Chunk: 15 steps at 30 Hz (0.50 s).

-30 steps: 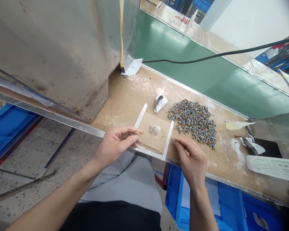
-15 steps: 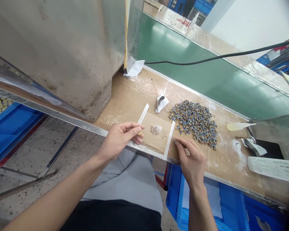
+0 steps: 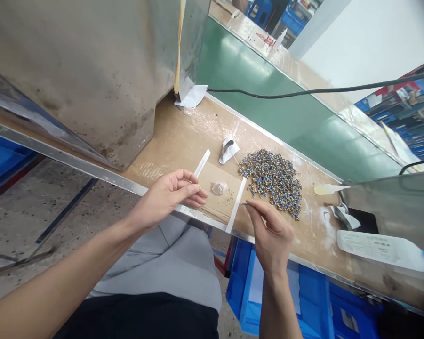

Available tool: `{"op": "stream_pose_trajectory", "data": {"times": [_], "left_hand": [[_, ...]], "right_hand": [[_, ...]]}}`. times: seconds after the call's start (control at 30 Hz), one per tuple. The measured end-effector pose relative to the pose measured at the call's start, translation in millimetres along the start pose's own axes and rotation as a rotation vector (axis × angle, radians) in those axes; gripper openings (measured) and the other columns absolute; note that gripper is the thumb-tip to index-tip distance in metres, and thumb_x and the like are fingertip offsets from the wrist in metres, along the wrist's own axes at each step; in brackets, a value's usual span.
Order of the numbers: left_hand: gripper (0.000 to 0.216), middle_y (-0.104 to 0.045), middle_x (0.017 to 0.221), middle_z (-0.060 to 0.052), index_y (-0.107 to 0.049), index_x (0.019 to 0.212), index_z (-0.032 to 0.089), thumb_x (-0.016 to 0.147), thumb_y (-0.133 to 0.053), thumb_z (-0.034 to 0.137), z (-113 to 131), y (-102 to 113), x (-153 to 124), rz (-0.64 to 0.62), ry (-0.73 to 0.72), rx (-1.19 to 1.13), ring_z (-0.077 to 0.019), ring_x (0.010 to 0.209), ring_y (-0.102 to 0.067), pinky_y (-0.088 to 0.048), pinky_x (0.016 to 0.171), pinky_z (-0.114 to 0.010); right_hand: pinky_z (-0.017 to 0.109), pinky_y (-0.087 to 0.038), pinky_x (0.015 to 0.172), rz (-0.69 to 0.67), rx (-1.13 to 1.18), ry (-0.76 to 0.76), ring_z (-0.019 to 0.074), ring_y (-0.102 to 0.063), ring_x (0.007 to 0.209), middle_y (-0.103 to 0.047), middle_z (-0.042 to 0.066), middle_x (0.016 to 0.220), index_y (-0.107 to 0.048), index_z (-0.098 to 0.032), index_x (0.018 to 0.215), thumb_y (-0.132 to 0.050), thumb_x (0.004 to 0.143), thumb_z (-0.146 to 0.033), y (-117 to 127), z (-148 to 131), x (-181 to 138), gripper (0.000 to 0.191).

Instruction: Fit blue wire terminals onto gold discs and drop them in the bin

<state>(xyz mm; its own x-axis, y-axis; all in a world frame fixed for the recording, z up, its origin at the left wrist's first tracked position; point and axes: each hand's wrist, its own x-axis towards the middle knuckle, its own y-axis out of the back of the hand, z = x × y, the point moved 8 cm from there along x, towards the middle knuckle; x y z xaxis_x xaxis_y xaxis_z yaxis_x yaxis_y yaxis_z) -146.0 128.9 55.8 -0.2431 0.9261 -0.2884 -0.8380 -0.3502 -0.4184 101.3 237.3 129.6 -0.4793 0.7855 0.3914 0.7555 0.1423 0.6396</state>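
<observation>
My left hand (image 3: 167, 190) is pinched, thumb against forefinger, on a small yellow round piece (image 3: 199, 187) that mostly hides behind the fingertips. My right hand (image 3: 271, 228) pinches a thin dark pointed piece (image 3: 244, 204); its kind is too small to make out. Between the hands lies a cardboard sheet (image 3: 212, 174) with a clear blob-like dab (image 3: 219, 188) and several tiny specks (image 3: 229, 197) on it. Just beyond my right hand is a heap of small blue and gold metal parts (image 3: 273, 179).
White cloth with a dark piece (image 3: 228, 148) lies past the sheet. On the right are a yellowish dropper bottle (image 3: 326, 189) and a large white bottle (image 3: 381, 249). A metal housing (image 3: 92, 84) stands at left; a black cable (image 3: 268, 96) crosses behind. Blue crates (image 3: 247, 282) sit below the bench edge.
The view has shifted, so the bench appears further left. My left hand has turned, its lower fingers more extended. Both hands keep their pinches and have come slightly closer together.
</observation>
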Motion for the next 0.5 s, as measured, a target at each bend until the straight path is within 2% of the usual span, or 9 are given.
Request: {"op": "stream_pose_trajectory", "data": {"times": [0.1,0.23,0.37,0.5], "left_hand": [[0.031,-0.09,0.102,-0.01,-0.076,0.126,0.017,0.106,-0.082,0.039,-2.0,-1.5,-1.2,-0.049,-0.025,0.024,-0.0211,0.09,-0.087,-0.073,0.086,-0.032],[0.022,-0.086,0.089,-0.005,-0.077,0.115,0.017,0.109,-0.077,0.038,-0.7,-0.6,-5.8,-0.064,-0.063,0.033,-0.0184,0.077,-0.084,-0.071,0.075,-0.029],[0.017,-0.08,0.082,0.001,-0.073,0.114,0.019,0.111,-0.073,0.036,3.1,-1.1,-9.1,-0.048,-0.096,0.04,-0.0134,0.066,-0.076,-0.064,0.063,-0.024],[0.018,-0.081,0.086,-0.001,-0.077,0.124,0.02,0.112,-0.07,0.032,3.4,-1.1,-10.2,-0.056,-0.136,0.045,-0.0138,0.07,-0.077,-0.065,0.068,-0.024]], "right_hand": [[0.038,-0.063,0.099,0.029,0.049,0.037,0.0219,-0.08,0.108,-0.085,0.002,0.113,-0.088,-0.03,0.11,-0.077,0.107,-0.024,-3.2,-19.8,14.9,0.012],[0.035,-0.063,0.093,0.003,0.02,0.102,0.0199,-0.08,0.104,-0.083,0.002,0.112,-0.087,-0.029,0.11,-0.076,0.107,-0.021,-21.0,-40.0,31.5,0.014],[0.035,-0.064,0.095,-0.009,-0.065,0.19,0.0207,-0.081,0.107,-0.084,0.003,0.112,-0.087,-0.028,0.11,-0.074,0.108,-0.019,-34.8,-53.2,37.3,0.016],[0.037,-0.064,0.095,-0.031,-0.137,0.24,0.0221,-0.081,0.107,-0.084,0.003,0.113,-0.086,-0.028,0.112,-0.072,0.108,-0.017,-41.5,-59.0,36.5,0.018]]}}
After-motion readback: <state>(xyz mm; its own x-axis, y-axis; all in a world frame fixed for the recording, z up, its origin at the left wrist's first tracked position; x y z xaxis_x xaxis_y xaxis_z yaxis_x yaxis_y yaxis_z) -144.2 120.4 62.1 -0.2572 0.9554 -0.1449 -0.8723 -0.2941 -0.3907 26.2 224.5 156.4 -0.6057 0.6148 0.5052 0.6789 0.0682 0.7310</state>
